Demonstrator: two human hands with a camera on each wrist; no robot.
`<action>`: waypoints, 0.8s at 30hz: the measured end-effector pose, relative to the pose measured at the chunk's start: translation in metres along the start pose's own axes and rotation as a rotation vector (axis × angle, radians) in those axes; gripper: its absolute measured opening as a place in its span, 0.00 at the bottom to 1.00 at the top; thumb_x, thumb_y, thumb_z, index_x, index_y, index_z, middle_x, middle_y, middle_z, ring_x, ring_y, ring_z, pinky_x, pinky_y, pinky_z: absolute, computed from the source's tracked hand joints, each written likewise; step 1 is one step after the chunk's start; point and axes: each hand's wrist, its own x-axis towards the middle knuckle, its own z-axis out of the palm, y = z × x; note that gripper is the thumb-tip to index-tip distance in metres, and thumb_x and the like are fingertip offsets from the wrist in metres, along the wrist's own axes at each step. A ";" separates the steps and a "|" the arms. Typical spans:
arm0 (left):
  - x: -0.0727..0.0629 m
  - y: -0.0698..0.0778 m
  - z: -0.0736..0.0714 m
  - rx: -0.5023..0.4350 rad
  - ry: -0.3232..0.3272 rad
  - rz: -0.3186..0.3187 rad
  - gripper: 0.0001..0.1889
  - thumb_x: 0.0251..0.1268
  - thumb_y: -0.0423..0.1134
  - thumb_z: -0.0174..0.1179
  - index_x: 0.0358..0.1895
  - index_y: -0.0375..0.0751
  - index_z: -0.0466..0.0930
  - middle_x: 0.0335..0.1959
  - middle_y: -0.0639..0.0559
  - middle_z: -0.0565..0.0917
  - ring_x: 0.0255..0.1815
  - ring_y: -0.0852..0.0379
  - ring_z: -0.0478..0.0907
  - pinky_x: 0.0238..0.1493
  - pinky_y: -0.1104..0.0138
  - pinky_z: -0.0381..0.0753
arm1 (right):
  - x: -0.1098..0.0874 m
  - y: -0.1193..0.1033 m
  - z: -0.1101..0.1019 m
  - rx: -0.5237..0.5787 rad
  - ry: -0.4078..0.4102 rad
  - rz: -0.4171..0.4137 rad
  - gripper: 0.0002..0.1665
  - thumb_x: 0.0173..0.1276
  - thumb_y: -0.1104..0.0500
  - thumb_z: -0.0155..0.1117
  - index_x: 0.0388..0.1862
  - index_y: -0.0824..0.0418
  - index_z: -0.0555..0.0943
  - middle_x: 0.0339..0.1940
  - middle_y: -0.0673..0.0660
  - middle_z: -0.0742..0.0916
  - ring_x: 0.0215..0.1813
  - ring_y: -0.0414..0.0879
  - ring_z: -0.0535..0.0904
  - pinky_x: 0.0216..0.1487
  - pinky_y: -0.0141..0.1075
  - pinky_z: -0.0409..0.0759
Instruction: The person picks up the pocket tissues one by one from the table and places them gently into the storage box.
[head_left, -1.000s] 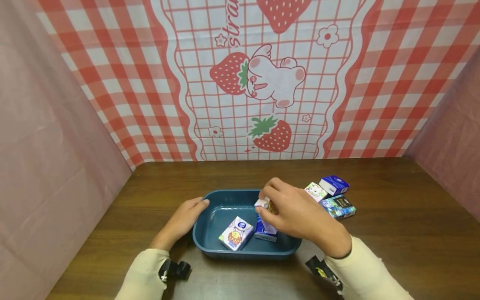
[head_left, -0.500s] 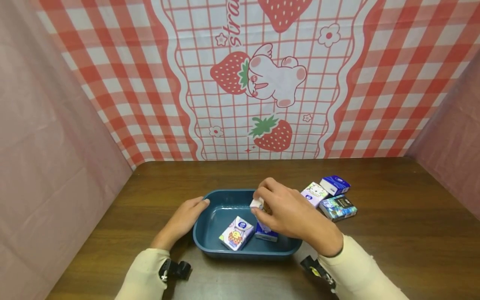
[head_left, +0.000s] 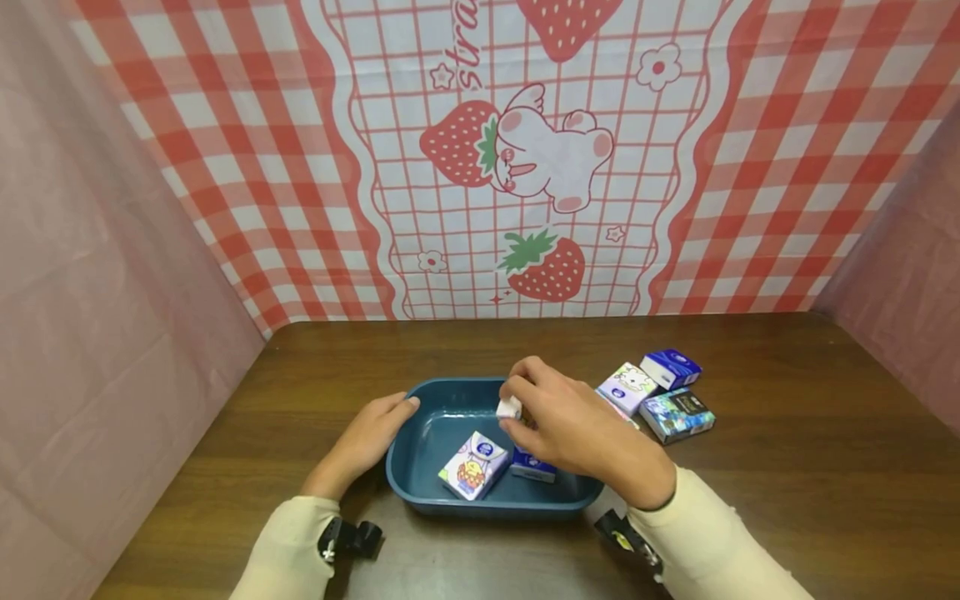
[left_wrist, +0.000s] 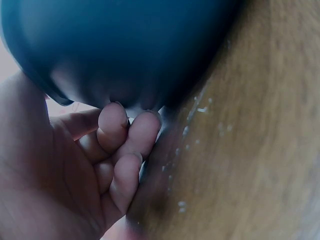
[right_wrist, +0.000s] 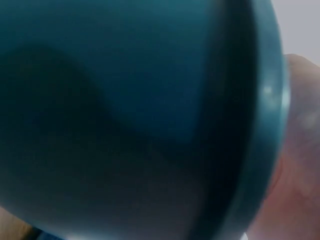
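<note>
A dark blue plastic tub (head_left: 495,505) stands on the table in the head view. My left hand (head_left: 365,440) holds its left end, thumb over the rim; in the left wrist view the curled fingers (left_wrist: 137,132) press against the outer wall. Above the tub's right half, my right hand (head_left: 577,429) pinches a small white-ended pocket tissue pack (head_left: 509,407), mostly hidden by the fingers. Inside the tub lie a white tissue pack with a cartoon print (head_left: 475,467) and a blue tissue pack (head_left: 533,467), partly covered by the right hand. The tub wall (right_wrist: 150,90) fills most of the right wrist view.
Right of the tub lie a white cartoon tissue pack (head_left: 627,387), a blue-and-white pack (head_left: 671,368) and a dark floral pack (head_left: 678,415). Another pack's edge shows behind the right forearm. A checked strawberry cloth (head_left: 547,167) hangs behind the wooden table (head_left: 810,467).
My right hand has shifted slightly left over the tub with the tissue pack, uncovering more of the packs on the right. The left hand and tub stay put.
</note>
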 end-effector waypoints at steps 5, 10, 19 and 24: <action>0.000 0.000 -0.001 -0.003 -0.003 -0.004 0.24 0.79 0.50 0.48 0.62 0.36 0.79 0.55 0.45 0.83 0.58 0.49 0.78 0.64 0.48 0.71 | 0.001 0.000 0.001 -0.001 -0.008 0.005 0.20 0.68 0.48 0.69 0.54 0.53 0.82 0.60 0.56 0.78 0.41 0.41 0.80 0.42 0.36 0.83; 0.000 -0.001 -0.001 -0.002 -0.001 -0.003 0.24 0.79 0.50 0.48 0.63 0.35 0.78 0.56 0.44 0.83 0.59 0.48 0.77 0.64 0.47 0.70 | 0.000 -0.001 -0.001 -0.018 -0.023 0.042 0.23 0.68 0.46 0.68 0.59 0.53 0.81 0.65 0.56 0.76 0.52 0.46 0.81 0.52 0.45 0.82; 0.000 0.000 0.000 0.002 0.005 0.008 0.22 0.80 0.49 0.48 0.60 0.36 0.80 0.52 0.46 0.84 0.54 0.51 0.79 0.62 0.48 0.73 | -0.004 0.006 -0.008 -0.027 -0.011 0.074 0.18 0.68 0.48 0.69 0.53 0.53 0.83 0.54 0.51 0.80 0.44 0.43 0.80 0.48 0.41 0.83; 0.000 0.001 0.001 0.028 0.013 0.011 0.24 0.79 0.49 0.48 0.62 0.34 0.79 0.55 0.44 0.83 0.58 0.48 0.78 0.64 0.47 0.71 | -0.009 0.014 -0.012 -0.029 -0.003 0.098 0.17 0.68 0.48 0.69 0.51 0.53 0.83 0.52 0.50 0.81 0.44 0.43 0.80 0.47 0.42 0.83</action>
